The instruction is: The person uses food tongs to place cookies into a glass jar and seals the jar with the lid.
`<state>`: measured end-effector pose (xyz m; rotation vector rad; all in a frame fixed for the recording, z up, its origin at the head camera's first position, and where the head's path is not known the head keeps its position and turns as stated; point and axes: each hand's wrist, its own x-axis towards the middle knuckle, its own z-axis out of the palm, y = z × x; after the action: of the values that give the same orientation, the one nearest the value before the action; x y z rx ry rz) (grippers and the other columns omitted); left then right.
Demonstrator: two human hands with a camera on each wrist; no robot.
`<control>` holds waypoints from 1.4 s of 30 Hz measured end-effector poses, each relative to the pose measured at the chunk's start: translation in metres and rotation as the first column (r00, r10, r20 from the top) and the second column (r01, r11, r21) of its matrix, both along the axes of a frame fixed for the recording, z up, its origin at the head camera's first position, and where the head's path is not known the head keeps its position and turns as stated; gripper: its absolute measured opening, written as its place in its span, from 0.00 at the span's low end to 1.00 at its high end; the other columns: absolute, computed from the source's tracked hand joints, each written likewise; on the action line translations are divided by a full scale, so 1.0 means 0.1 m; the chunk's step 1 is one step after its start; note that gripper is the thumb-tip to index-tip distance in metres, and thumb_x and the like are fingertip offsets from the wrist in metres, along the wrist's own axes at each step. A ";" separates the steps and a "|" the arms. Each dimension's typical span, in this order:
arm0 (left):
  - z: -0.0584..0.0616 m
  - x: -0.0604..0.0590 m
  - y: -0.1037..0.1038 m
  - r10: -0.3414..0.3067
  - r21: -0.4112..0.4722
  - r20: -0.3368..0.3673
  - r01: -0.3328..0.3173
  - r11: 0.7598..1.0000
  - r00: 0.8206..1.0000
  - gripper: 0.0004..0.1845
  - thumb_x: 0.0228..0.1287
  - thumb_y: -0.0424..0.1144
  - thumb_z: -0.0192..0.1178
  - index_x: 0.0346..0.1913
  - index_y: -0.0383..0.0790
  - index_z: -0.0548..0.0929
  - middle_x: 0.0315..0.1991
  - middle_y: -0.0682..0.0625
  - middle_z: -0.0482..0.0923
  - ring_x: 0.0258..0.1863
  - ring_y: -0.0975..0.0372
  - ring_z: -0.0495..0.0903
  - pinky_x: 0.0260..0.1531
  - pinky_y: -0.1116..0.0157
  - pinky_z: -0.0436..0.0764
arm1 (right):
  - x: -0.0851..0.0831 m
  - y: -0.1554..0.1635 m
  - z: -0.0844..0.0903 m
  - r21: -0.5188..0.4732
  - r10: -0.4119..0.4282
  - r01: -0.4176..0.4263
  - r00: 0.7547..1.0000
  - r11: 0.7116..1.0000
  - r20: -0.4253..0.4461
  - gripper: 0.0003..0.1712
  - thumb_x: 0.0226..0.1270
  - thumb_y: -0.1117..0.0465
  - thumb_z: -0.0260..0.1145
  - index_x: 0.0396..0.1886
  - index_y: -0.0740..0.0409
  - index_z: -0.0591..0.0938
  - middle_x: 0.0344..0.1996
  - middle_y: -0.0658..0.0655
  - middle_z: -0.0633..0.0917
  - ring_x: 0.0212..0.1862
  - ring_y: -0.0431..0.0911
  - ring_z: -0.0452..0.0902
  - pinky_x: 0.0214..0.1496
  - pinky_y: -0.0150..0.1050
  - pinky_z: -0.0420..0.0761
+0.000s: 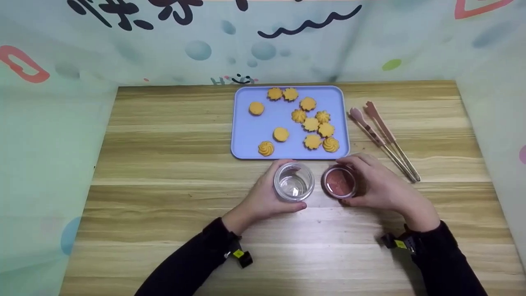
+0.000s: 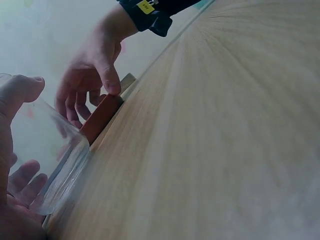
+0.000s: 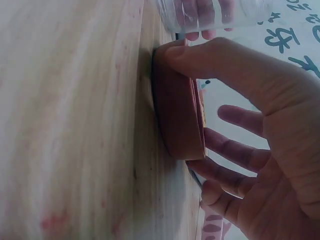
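My left hand [image 1: 265, 199] grips a clear jar [image 1: 294, 183], its fingers and thumb around the wall. The jar is uncapped, and nothing shows inside it. Its base is at the tabletop in the left wrist view. Just to the right, my right hand [image 1: 382, 187] holds a reddish-brown round lid [image 1: 339, 182] by its rim, thumb on the near side and fingers on the far side. The lid lies with its hollow side up, on or very close to the table, as the right wrist view shows it. A small gap separates jar and lid.
Behind the hands lies a light blue tray [image 1: 250, 127] bearing several cookies [image 1: 311, 124]. Pink-and-gold tongs [image 1: 386, 139] rest to the right of the tray. A patterned cloth [image 1: 164, 53] hangs along the back of the wooden table [image 1: 164, 164].
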<state>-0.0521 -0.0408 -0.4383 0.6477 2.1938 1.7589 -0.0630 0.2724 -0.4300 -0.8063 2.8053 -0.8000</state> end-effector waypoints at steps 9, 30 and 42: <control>0.01 -0.01 0.00 -0.002 -0.001 -0.004 0.002 1.000 1.000 0.50 0.34 0.45 0.80 0.64 0.51 0.64 0.59 0.57 0.74 0.62 0.55 0.73 0.68 0.53 0.67 | -0.28 0.33 0.14 -0.140 -0.301 0.279 0.939 0.950 -0.168 0.32 0.52 0.54 0.75 0.56 0.57 0.76 0.49 0.58 0.79 0.48 0.51 0.72 0.48 0.47 0.72; -0.02 0.00 0.00 0.001 -0.002 0.009 -0.001 1.000 1.000 0.51 0.33 0.46 0.81 0.64 0.51 0.64 0.59 0.58 0.74 0.61 0.57 0.73 0.67 0.55 0.68 | -0.49 0.52 -0.04 0.002 -0.631 0.631 0.776 0.776 -0.017 0.32 0.64 0.45 0.62 0.59 0.62 0.75 0.44 0.65 0.78 0.41 0.56 0.72 0.39 0.46 0.72; 0.01 0.00 0.00 -0.007 -0.001 0.002 0.007 1.000 1.000 0.50 0.33 0.45 0.81 0.64 0.49 0.64 0.59 0.57 0.74 0.61 0.57 0.74 0.67 0.55 0.69 | -0.42 0.10 0.58 -0.147 -0.408 0.407 0.913 0.902 0.028 0.30 0.69 0.42 0.55 0.68 0.45 0.65 0.43 0.56 0.82 0.25 0.40 0.80 0.23 0.32 0.79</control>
<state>-0.0522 -0.0406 -0.4372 0.6517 2.1886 1.7543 -0.1052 0.2826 -0.3717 -0.2256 2.9870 -1.0763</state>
